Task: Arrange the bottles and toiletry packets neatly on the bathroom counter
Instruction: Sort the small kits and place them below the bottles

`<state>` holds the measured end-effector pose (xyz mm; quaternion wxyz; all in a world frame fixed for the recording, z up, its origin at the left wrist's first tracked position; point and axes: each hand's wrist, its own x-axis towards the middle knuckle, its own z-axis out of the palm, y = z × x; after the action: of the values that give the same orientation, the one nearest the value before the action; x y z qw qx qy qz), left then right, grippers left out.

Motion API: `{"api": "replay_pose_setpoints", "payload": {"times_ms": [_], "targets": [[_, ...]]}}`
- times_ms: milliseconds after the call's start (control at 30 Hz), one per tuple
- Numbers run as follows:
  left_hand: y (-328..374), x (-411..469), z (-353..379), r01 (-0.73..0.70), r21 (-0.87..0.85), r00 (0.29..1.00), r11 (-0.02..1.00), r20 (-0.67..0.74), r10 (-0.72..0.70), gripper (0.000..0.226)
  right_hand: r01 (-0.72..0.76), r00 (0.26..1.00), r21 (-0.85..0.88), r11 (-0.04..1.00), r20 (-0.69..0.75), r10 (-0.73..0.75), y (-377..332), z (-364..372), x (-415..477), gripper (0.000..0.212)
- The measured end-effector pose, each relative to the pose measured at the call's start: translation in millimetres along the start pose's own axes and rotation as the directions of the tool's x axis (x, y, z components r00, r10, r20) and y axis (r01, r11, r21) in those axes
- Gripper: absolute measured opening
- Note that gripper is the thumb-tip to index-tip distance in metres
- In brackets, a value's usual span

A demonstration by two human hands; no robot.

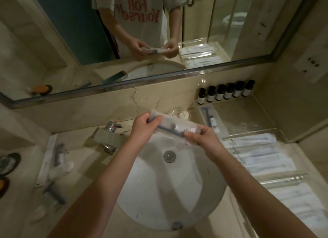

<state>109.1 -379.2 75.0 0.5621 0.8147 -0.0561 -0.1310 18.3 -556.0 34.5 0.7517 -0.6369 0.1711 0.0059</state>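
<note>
Above the back rim of the sink (159,193), we see both hands grasping one clear packet (174,126) and holding it slantwise in the air. The left hand (144,127) has its fingers curled over the packet's far end. The right hand (204,137) pinches the near end between thumb and fingers. Through the wrap we make out a dark handle and a small white tube.

Just behind the packet, a small round white thing (183,115) sits on the desk (83,168) against the back wall; we cannot tell what it is. The tap (108,136) stands at the sink's left back edge, and the drain (169,156) lies below the hands.

At the desk's right back corner, six dark bottles (225,93) with white labels stand upright in a row along the wall, side by side. In front of them lies a second packet (212,121), flat, also with a dark handle and a tube inside. Nearer the right front, many white packets (257,151) lie side by side in rows.

On the desk's left side lies a long packet (52,159), blurred, and two dark round dishes (8,164) sit at the left edge.

The mirror (62,42) above the desk reflects the hands and the packet.
</note>
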Motion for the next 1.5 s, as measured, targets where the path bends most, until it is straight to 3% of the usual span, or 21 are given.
{"api": "replay_pose_setpoints", "payload": {"times_ms": [200, 400, 533, 633, 833, 933, 1000, 1067, 1233, 1333, 1400, 1500], "targets": [[-9, -22, 3, 0.088, -0.14, 0.989, 0.986, 0.134, -0.07, 0.012, 0.031, 0.997, -0.013, 0.999, -0.064, -0.031, -11, -32, -21, 0.011], [5, -27, 35, -0.094, 0.008, 0.947, 0.996, 0.308, 0.087, 0.01, -0.004, 1.0, -0.153, 0.988, 0.023, 0.008, -13, -63, -41, 0.029], [23, -13, 77, -0.132, 0.047, 0.943, 0.99, 0.313, 0.111, 0.017, -0.001, 0.999, -0.243, 0.97, 0.043, 0.012, -13, -83, -50, 0.012], [33, 1, 111, -0.13, 0.049, 0.942, 0.99, 0.318, 0.108, 0.01, -0.015, 1.0, -0.225, 0.974, 0.007, 0.017, -8, -104, -50, 0.021], [41, 24, 164, -0.128, 0.117, 0.959, 0.985, 0.269, 0.092, 0.031, -0.043, 0.984, -0.161, 0.986, -0.18, 0.013, -2, -148, -32, 0.019], [24, 40, 172, -0.14, 0.324, 0.963, 0.936, 0.263, 0.053, 0.046, -0.099, 0.944, -0.079, 0.992, -0.322, 0.069, -5, -168, -9, 0.017], [10, 50, 174, -0.244, 0.521, 0.942, 0.818, 0.329, 0.072, 0.054, -0.162, 0.905, -0.105, 0.981, -0.411, 0.106, -4, -177, 13, 0.024], [-2, 54, 177, -0.331, 0.614, 0.91, 0.717, 0.409, 0.071, 0.063, -0.234, 0.871, -0.157, 0.959, -0.471, 0.135, -2, -178, 34, 0.023], [-19, 55, 190, -0.429, 0.679, 0.853, 0.595, 0.521, 0.021, 0.075, -0.345, 0.856, -0.353, 0.87, -0.498, 0.137, 4, -172, 64, 0.02], [-24, 55, 196, -0.465, 0.714, 0.835, 0.524, 0.55, -0.009, 0.076, -0.389, 0.891, -0.635, 0.668, -0.444, 0.097, 6, -168, 68, 0.04], [-25, 55, 198, -0.476, 0.727, 0.831, 0.495, 0.556, -0.018, 0.077, -0.346, 0.905, -0.745, 0.571, -0.424, -0.006, 11, -166, 68, 0.054], [-27, 55, 201, -0.488, 0.73, 0.825, 0.478, 0.565, -0.02, 0.076, -0.266, 0.928, -0.86, 0.436, -0.351, -0.126, 16, -165, 67, 0.049]]}}
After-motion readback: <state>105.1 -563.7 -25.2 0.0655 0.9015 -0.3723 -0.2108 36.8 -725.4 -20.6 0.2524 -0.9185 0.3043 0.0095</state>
